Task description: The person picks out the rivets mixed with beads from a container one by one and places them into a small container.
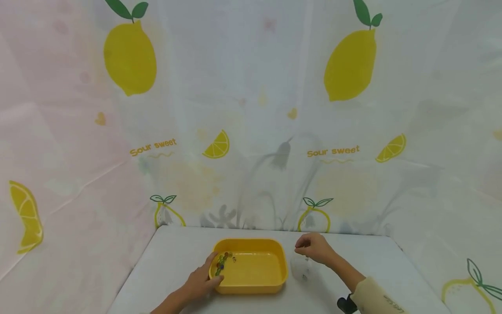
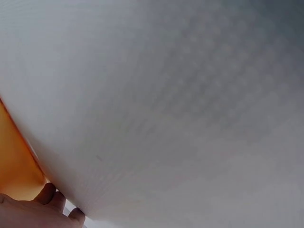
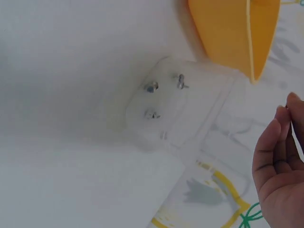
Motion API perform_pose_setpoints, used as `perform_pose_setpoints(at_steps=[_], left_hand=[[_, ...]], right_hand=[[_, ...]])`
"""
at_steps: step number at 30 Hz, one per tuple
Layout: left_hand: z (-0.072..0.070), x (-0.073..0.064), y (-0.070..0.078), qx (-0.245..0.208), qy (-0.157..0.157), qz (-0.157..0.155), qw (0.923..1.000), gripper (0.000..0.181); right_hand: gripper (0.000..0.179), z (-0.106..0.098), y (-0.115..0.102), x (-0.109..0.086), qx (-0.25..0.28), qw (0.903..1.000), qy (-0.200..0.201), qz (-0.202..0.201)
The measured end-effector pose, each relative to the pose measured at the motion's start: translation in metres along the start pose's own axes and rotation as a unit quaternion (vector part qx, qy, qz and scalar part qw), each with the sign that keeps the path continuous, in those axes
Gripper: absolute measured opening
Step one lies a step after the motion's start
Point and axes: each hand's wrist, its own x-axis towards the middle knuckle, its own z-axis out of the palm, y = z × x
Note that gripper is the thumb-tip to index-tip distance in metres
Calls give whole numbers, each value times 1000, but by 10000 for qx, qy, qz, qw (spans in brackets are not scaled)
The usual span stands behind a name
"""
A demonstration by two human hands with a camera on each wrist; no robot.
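Observation:
A yellow tray (image 1: pixel 252 288) stands on the white table. My left hand (image 1: pixel 199 280) holds its left side, with the thumb near the front corner and a finger along the rim. Several coloured marbles (image 1: pixel 221 264) lie inside by that wall, beside a small shiny piece (image 1: pixel 234 259). To the tray's right stands a clear plastic container (image 1: pixel 300 267) with several small metal pieces (image 3: pixel 152 86) at its bottom. Above this container is my right hand (image 1: pixel 315 249), its thumb and fingertips brought together. Whether something tiny is between them cannot be made out.
The white table (image 1: pixel 172 244) ends at a hanging cloth (image 1: pixel 251 183) printed with lemons. The clear container stands close to the tray's right wall. A black band (image 1: pixel 347 304) shows at the right forearm beside a pale sleeve (image 1: pixel 372 298).

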Motion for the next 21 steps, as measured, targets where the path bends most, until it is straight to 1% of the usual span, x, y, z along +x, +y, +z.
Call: perform_pose_setpoints(at_steps=[4,6,10,14,21], left_hand=[[1,3,-2,-6,74,-19,10000,80],[3,4,-4,-22,73,-37,10000,80],[6,3,-8,-41,60,-11,10000,81],[8,1,-9,-35,72,19,10000,80],[6,1,-5,-23,111,59,9999,79]], right_hand=[[14,-7,6,-4,147,9999,67,37],[14,-8,11,-7,273,9995,54,134],[12,-7,22,-12,356,9987,22,358],[12,-7,29,-15,343,9983,-1,470],[11,-6,36,-18,227,9987,71,444]])
